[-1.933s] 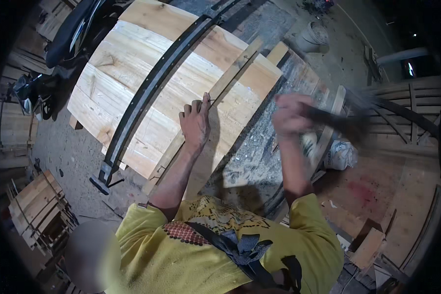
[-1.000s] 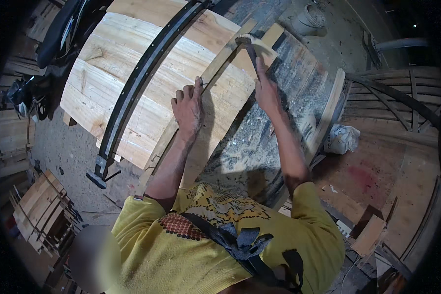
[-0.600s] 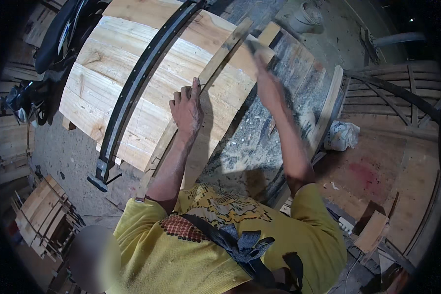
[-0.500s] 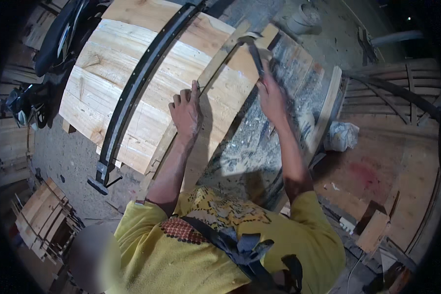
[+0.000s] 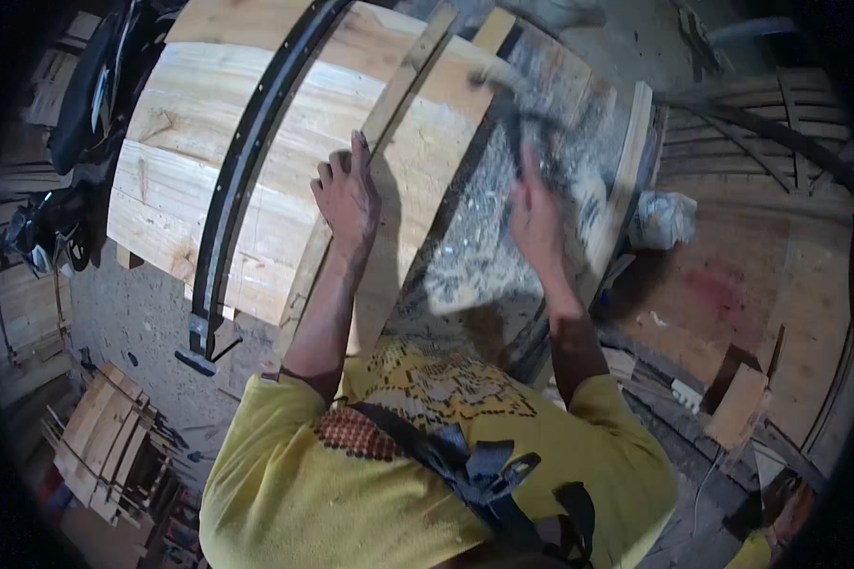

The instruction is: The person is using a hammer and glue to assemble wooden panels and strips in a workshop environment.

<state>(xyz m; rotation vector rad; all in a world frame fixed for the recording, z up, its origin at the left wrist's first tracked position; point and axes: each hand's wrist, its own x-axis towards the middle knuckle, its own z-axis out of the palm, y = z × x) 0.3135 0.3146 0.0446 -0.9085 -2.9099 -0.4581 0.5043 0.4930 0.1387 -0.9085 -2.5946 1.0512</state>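
Left hand [image 5: 348, 194]: spread flat, palm down, pressing on slat [image 5: 370, 171] that runs diagonally near-left to far-right across the plank panel [image 5: 256, 161]. Right hand [image 5: 536, 204]: fist closed round hammer [image 5: 503, 104] handle, head blurred, raised just above slat's far end. Black metal bar [image 5: 242, 180] lies across panel, left of slat. Crate [image 5: 114, 446] on floor, near left. White bag [image 5: 662, 218] far right.

shirt: yellow short-sleeved shirt [image 5: 351, 493], patterned print at chest
straps: dark harness straps [image 5: 474, 469] crossing the front
forearms: bare, no gloves
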